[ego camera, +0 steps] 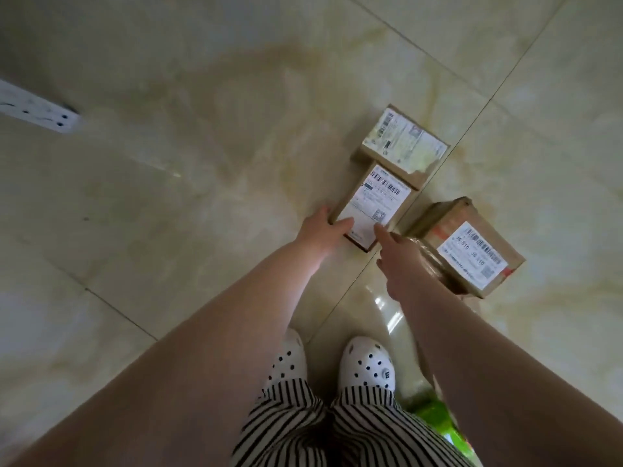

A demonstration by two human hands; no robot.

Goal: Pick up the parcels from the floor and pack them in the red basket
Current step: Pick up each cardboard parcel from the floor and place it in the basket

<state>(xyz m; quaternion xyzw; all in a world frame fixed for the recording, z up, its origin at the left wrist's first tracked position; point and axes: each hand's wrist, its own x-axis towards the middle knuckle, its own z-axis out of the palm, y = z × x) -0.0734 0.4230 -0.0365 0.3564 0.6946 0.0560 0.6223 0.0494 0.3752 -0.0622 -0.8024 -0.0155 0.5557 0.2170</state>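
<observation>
parcels on the tile, hands closing in

a person in white clogs [367, 362] bends over the floor [168, 197]. just beyond the clogs, the left hand [323, 229] grips the near corner of the middle parcel [371, 205], thumb on its label; the right hand [401, 261] reaches in with straight fingers, holding nothing. a one-corner grip could let the brown, white-labelled box tip. another parcel [401, 143] touches its far end; a third [468, 247] sits right. no basket in view.

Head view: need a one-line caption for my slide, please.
Left hand grips the middle parcel on the tiled floor, right hand reaching in.
</observation>
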